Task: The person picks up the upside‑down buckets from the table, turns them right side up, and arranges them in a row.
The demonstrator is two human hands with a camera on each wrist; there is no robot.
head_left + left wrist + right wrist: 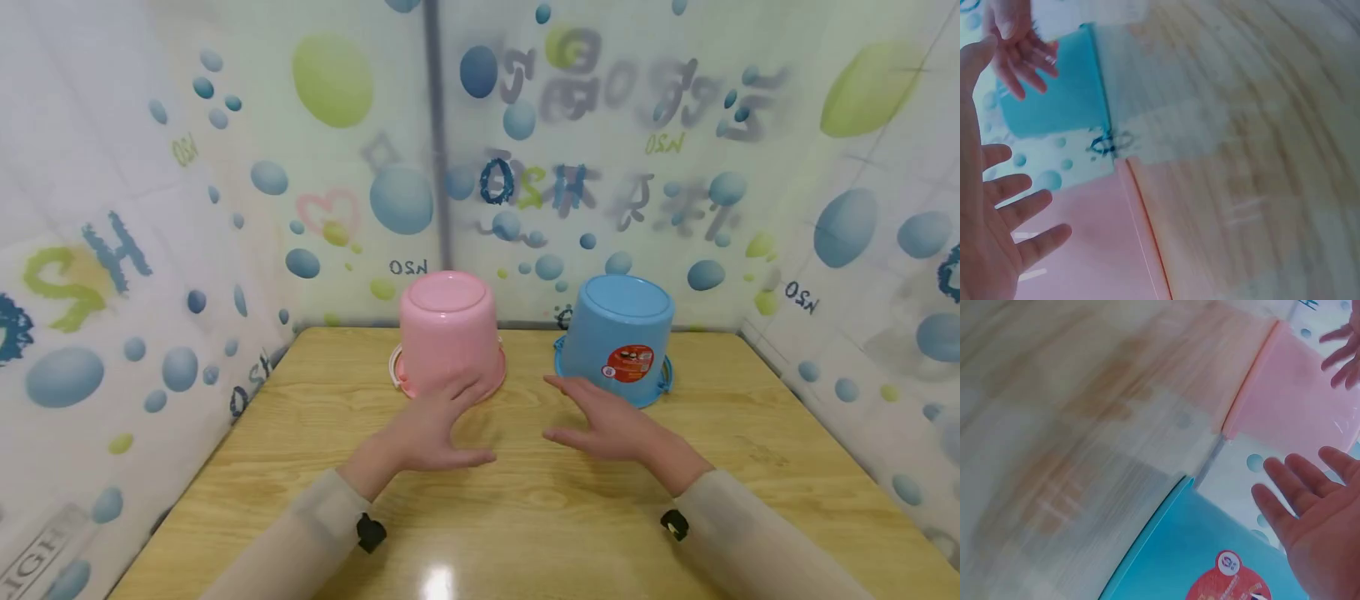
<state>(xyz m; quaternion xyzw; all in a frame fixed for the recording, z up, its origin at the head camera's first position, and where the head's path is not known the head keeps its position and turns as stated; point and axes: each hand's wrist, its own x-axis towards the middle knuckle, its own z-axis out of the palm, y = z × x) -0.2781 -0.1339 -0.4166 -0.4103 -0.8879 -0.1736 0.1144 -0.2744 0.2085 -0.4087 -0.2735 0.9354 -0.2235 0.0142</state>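
Observation:
A pink bucket [448, 333] stands upside down at the back of the wooden table, its white handle lying at the rim. To its right a blue bucket [622, 325], also bottom up, carries a round red label [630, 364]. My left hand [431, 429] hovers in front of the pink bucket, fingers spread and holding nothing. In front of the blue bucket my right hand [611, 421] hangs in the air with fingers extended, palm turned inward. Both wrist views show the palms free, with the buckets beyond them. What lies under the buckets is hidden.
The wooden table [517, 525] reaches back to a curtain [360, 158] printed with bubbles and letters. Similar patterned sheets stand along the left and right sides. A dark clip-like piece [371, 532] sits at the left sleeve, another [675, 524] at the right.

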